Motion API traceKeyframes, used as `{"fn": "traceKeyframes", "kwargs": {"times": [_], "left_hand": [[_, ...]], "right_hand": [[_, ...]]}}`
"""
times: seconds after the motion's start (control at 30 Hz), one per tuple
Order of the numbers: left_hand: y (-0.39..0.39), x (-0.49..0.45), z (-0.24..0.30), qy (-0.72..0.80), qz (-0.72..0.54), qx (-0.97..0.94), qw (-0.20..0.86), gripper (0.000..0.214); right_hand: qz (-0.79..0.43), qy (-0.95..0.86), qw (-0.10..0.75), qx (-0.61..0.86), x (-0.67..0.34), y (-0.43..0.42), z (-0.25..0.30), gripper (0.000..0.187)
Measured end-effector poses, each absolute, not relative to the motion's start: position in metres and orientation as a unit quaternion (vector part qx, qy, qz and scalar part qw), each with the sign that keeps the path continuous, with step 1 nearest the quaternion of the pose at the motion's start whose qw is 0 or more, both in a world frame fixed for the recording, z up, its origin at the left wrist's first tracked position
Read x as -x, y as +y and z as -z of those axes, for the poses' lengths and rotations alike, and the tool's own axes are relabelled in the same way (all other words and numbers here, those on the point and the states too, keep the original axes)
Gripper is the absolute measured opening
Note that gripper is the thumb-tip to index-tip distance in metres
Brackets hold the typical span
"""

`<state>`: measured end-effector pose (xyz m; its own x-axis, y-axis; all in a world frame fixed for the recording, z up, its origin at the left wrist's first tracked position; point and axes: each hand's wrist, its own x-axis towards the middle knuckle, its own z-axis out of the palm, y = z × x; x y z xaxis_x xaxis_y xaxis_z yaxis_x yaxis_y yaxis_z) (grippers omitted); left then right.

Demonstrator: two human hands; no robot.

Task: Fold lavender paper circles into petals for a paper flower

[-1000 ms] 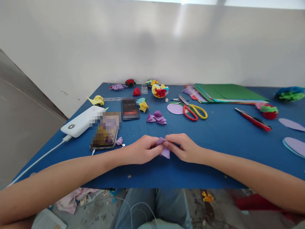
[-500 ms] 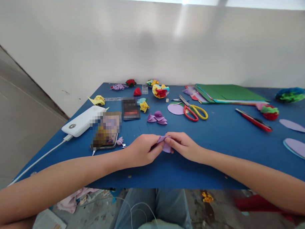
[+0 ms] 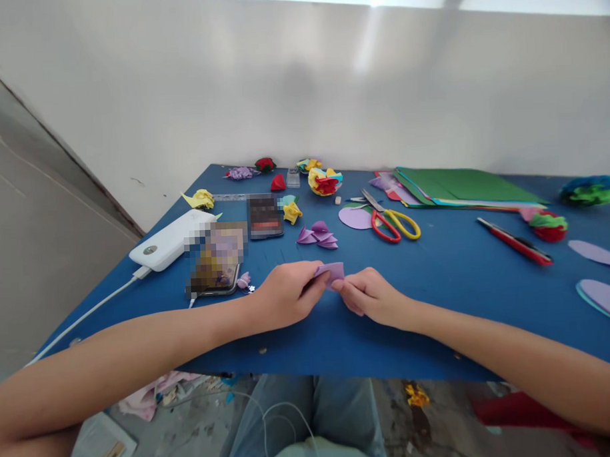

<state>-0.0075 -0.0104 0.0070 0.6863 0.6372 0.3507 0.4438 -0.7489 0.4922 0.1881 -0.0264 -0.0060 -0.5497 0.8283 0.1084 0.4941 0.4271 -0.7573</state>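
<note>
The left hand (image 3: 290,293) and right hand (image 3: 378,296) meet over the blue table (image 3: 427,277), forearms slanting inward. Around them lie a phone (image 3: 221,279), purple petals (image 3: 318,236) and scissors (image 3: 382,212). Left fingers pinch folded purple paper (image 3: 332,271) between the hands; right fingertips close on its lower edge.

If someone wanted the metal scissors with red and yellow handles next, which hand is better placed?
Probably the right hand: it is nearer the scissors, though it seems to touch the folded purple paper that the left hand pinches.
</note>
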Motion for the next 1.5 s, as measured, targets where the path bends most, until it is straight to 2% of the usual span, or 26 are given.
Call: {"fn": "traceKeyframes", "kwargs": {"times": [0.1, 0.27, 0.4, 0.47, 0.53, 0.6, 0.67, 0.73, 0.8, 1.03, 1.2, 1.5], "left_hand": [[-0.01, 0.007, -0.008, 0.31, -0.259, -0.894, 0.193, 0.025], [-0.011, 0.006, -0.009, 0.301, -0.254, -0.893, 0.219, 0.025], [-0.01, 0.005, -0.009, 0.327, -0.273, -0.866, 0.262, 0.025], [-0.008, 0.005, -0.009, 0.35, -0.292, -0.828, 0.328, 0.027], [-0.004, 0.004, -0.009, 0.361, -0.308, -0.766, 0.434, 0.029], [-0.001, 0.004, -0.009, 0.341, -0.311, -0.697, 0.549, 0.027], [0.002, 0.004, -0.008, 0.312, -0.302, -0.652, 0.621, 0.027], [0.003, 0.004, -0.006, 0.299, -0.284, -0.653, 0.636, 0.028], [0.003, 0.005, -0.006, 0.299, -0.255, -0.686, 0.613, 0.029], [0.0, 0.006, -0.01, 0.32, -0.288, -0.747, 0.507, 0.03], [-0.005, 0.005, -0.013, 0.314, -0.224, -0.799, 0.462, 0.03], [-0.003, 0.006, -0.011, 0.306, -0.236, -0.829, 0.405, 0.027]], "right_hand": [[-0.364, -0.8, 0.247, 0.408, -0.19, -0.026, 0.006, 0.057], [-0.34, -0.812, 0.275, 0.386, -0.19, -0.025, 0.005, 0.044], [-0.321, -0.829, 0.252, 0.383, -0.192, -0.026, 0.008, 0.056], [-0.311, -0.836, 0.273, 0.361, -0.195, -0.024, 0.009, 0.055], [-0.227, -0.847, 0.322, 0.358, -0.199, -0.021, 0.01, 0.042], [-0.078, -0.861, 0.362, 0.35, -0.203, -0.016, 0.01, 0.022], [0.07, -0.889, 0.348, 0.291, -0.206, -0.011, 0.009, 0.025], [0.169, -0.904, 0.318, 0.232, -0.206, -0.008, 0.008, 0.026], [0.208, -0.904, 0.312, 0.206, -0.206, -0.009, 0.007, 0.022], [0.12, -0.893, 0.36, 0.242, -0.202, -0.016, 0.007, 0.022], [0.025, -0.886, 0.37, 0.278, -0.198, -0.016, 0.008, 0.018], [-0.202, -0.808, 0.436, 0.341, -0.191, -0.019, 0.003, 0.008]]}}
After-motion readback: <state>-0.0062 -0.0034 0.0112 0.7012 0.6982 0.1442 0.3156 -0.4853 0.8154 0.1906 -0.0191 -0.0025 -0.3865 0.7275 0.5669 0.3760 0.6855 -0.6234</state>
